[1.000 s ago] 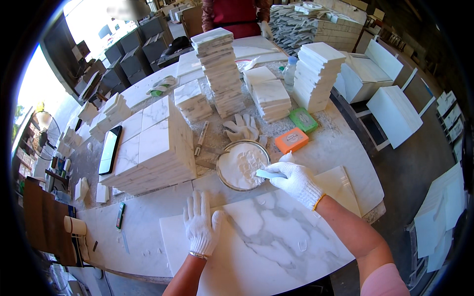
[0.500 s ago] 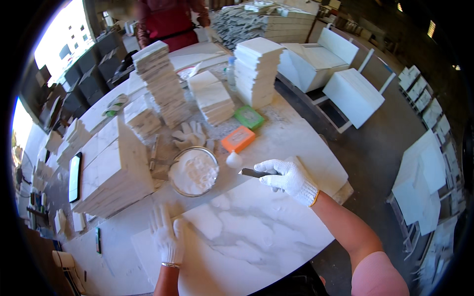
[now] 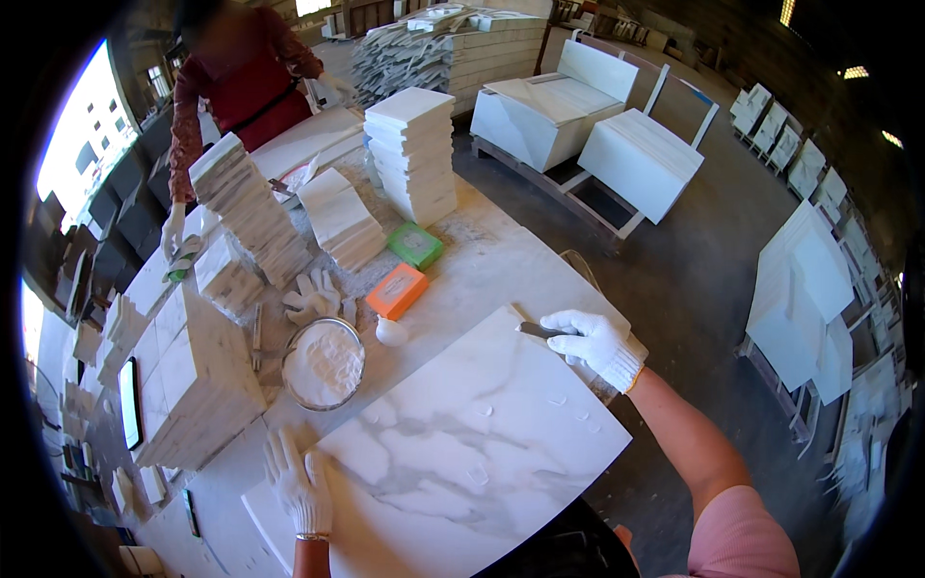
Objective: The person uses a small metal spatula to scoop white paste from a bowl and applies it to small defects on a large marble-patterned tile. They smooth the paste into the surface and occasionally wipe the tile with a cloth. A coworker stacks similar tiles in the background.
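My right hand (image 3: 599,349), in a white knit glove, is closed round a short, flat, dark scraper (image 3: 538,330). The scraper's tip points left, close to the far corner of a white, grey-veined marble slab (image 3: 462,424). Whether it touches the slab I cannot tell. My left hand (image 3: 301,486), gloved too, lies flat with fingers stretched at the slab's left side. Several small clear blobs dot the slab. Beyond it stands a round metal bowl (image 3: 322,407) with white powder or paste (image 3: 326,361) in it. A white egg-shaped thing (image 3: 391,332) rests beside an orange box (image 3: 397,291).
A green box (image 3: 415,246), a spare glove (image 3: 310,297) and tall tile stacks (image 3: 412,154) stand farther back. Left are a marble block (image 3: 198,376) and a phone (image 3: 130,403). A co-worker in red (image 3: 246,77) stands across the table. Slabs on a pallet (image 3: 641,159) sit beyond its right edge.
The view has swung, so the table sits farther left in it. My right hand has carried the scraper to the slab's far corner. The co-worker's hand now reaches a green-and-white item.
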`<state>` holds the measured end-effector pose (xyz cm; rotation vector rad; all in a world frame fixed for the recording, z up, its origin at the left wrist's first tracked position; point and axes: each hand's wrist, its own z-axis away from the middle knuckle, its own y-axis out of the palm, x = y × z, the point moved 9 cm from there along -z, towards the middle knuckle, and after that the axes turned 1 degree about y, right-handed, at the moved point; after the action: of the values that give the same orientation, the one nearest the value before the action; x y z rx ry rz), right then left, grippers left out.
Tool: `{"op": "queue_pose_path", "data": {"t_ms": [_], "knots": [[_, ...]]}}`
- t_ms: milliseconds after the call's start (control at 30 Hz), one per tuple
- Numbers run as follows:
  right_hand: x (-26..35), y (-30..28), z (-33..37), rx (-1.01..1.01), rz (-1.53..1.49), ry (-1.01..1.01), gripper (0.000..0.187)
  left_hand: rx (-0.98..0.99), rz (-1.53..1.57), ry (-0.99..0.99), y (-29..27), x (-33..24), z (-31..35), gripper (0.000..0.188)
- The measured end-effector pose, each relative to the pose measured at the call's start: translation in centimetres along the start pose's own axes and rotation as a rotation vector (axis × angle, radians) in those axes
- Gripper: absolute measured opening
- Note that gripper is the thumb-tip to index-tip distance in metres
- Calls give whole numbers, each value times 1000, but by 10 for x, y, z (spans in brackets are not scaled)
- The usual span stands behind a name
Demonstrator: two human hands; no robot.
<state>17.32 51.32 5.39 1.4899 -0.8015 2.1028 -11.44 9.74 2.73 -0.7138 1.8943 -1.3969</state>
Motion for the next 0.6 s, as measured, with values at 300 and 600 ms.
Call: {"op": "queue_pose_path", "data": {"t_ms": [300,600], "knots": [[-9,8,-12,21,137,-172,34,35,-33,-21,0,-1,0,62],[23,18,0,-107,816,-446,28,58,-67,-43,-2,-3,1,62]]}}
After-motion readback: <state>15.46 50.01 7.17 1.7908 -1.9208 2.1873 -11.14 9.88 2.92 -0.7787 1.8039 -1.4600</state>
